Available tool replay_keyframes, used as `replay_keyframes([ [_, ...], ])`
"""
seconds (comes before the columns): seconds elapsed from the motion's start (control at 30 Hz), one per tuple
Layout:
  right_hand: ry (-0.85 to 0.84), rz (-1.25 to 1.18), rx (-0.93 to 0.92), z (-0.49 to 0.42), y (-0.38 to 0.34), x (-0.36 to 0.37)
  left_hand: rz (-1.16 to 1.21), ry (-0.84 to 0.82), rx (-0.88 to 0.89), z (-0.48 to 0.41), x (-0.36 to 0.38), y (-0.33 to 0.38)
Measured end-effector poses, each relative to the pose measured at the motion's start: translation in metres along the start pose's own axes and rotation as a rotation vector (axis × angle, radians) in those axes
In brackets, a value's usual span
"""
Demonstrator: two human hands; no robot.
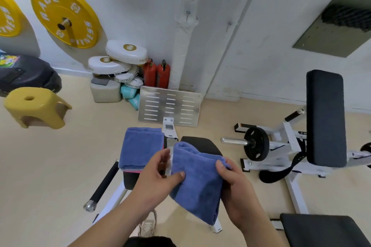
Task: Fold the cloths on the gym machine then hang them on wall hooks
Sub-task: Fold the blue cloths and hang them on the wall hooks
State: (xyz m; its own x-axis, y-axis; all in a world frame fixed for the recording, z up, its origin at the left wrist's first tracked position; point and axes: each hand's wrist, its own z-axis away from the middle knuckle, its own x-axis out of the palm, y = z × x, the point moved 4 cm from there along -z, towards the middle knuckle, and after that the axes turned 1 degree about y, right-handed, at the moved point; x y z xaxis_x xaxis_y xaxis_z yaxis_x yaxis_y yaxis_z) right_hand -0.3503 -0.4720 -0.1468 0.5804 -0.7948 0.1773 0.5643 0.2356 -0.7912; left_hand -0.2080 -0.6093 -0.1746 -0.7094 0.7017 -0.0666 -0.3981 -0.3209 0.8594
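Observation:
A blue cloth [197, 182] is held folded in front of me, above the gym machine's black seat [202, 143]. My left hand [158, 172] pinches its left edge with thumb and fingers. My right hand [232, 178] grips its right edge. A second blue cloth [140, 146] lies folded on the machine's left pad, on top of a pink cloth [133, 171] whose edge peeks out below. Two wall hooks [188, 14] [229, 24] stick out of the white wall above.
The machine's metal footplate [169, 106] stands ahead. A yellow stool [34, 106] is at the left, white pads and red extinguishers [156, 74] by the wall. Another white machine with a black weight plate [257, 143] and upright pad [325, 116] stands at the right.

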Motion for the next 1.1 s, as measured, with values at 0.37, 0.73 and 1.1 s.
replay_keyframes([
  [0.37, -0.054, 0.181, 0.055, 0.019, 0.057, 0.017, 0.184, -0.133, -0.053, 0.071, -0.050, -0.037],
  [0.73, -0.506, 0.862, -0.438, 0.036, 0.037, 0.213, -0.100, -0.043, 0.130, 0.083, -0.214, -0.005],
  [1.1, -0.603, 0.794, -0.421, -0.042, 0.005, 0.531, -0.273, 0.078, 0.312, 0.014, -0.518, 0.059],
])
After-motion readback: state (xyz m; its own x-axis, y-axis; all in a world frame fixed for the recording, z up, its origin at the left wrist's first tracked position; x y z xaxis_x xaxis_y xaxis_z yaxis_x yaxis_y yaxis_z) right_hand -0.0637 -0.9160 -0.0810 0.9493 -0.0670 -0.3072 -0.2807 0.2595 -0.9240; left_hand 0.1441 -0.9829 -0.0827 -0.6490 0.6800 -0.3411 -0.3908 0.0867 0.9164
